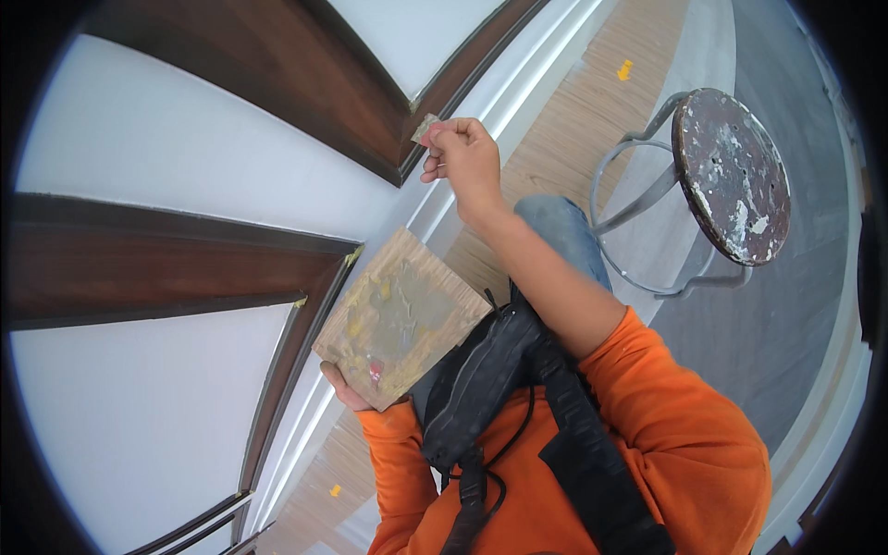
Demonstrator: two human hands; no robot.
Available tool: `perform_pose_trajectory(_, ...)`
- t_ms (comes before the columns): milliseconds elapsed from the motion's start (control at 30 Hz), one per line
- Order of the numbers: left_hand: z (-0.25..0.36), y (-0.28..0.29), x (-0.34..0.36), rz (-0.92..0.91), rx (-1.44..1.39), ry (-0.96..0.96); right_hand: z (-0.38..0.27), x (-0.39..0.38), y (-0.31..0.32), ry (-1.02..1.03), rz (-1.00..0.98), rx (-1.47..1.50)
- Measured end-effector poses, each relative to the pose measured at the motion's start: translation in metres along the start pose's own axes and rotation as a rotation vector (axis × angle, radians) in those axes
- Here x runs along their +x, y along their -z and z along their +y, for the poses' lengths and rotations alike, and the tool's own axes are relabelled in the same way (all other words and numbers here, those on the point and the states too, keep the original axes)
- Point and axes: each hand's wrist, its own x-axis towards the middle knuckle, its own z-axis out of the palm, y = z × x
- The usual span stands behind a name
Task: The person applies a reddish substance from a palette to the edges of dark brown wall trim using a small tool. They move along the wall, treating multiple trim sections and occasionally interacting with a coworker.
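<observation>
Left hand (347,387) supports smeared board (407,252) from its lower-left edge; fingers hidden, I can't tell closure. Board's red-and-white mark (375,371): too small for me to read. Right hand (472,166) pinches small scraper (425,128) by brown frame (370,116). Beyond: yellow floor arrow (624,70).

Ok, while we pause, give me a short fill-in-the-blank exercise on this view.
1. The left hand holds a smeared ____.
2. The right hand, pinching a small piece, appears ____ in the picture than the left hand.
3. Both sleeves are ____.
4. The round, white-flecked seat belongs to a ____.

Missing words: board; higher; orange; stool.
</observation>
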Motion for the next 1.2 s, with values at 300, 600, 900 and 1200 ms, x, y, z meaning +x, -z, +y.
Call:
perform_pose_trajectory(300,0.001,0.016,0.002,-0.020,-0.115,0.044,-0.006,0.024,0.011,-0.392,-0.199,0.199)
perform_pose_trajectory(600,0.001,0.017,0.003,0.007,-0.063,0.014,-0.001,0.022,0.016,-0.337,-0.195,0.245)
perform_pose_trajectory(900,0.003,0.014,0.004,0.010,-0.085,0.028,-0.007,0.021,0.006,0.154,-0.033,-0.080)
perform_pose_trajectory(1200,0.001,0.014,0.004,-0.030,-0.114,0.013,0.013,0.034,-0.004,0.673,0.129,-0.478)
